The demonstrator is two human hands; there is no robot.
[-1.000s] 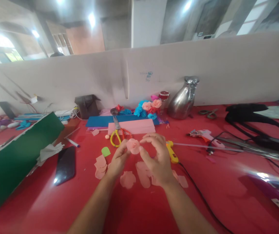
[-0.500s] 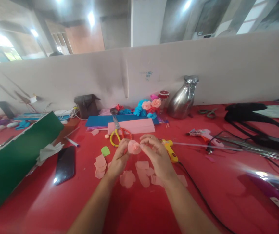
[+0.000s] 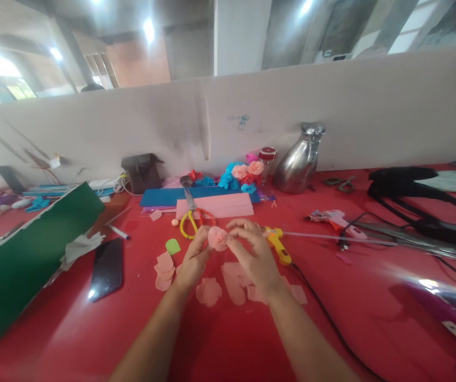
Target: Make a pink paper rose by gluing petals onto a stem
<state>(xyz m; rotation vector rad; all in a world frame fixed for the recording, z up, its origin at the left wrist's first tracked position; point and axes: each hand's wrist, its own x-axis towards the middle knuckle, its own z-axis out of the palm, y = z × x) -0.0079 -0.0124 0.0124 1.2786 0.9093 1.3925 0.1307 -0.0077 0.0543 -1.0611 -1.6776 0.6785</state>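
Between my hands, above the red table, is a small pink paper flower (image 3: 217, 239) with layered petals round a tighter centre. My left hand (image 3: 196, 257) is closed on its left side. The thumb and fingertips of my right hand (image 3: 254, 252) pinch its right edge. Below lie cut pink paper petals (image 3: 209, 292), and more pink pieces (image 3: 233, 281) partly hidden by my right hand. A further stack of pink petals (image 3: 164, 270) and a green paper piece (image 3: 172, 246) lie to the left. Scissors (image 3: 189, 212) with yellow and red handles rest just beyond my hands.
A yellow glue gun (image 3: 278, 246) with a black cord lies right of my hands, a second glue gun (image 3: 337, 220) farther right. A phone (image 3: 106, 269) and green board (image 3: 28, 265) are at left. Finished paper flowers (image 3: 243, 175) and a steel jug (image 3: 299, 159) stand at the back.
The flower has tilted and shifted slightly left, and its outer petal sits closer round the centre. My right fingertips have moved a little left along with it.
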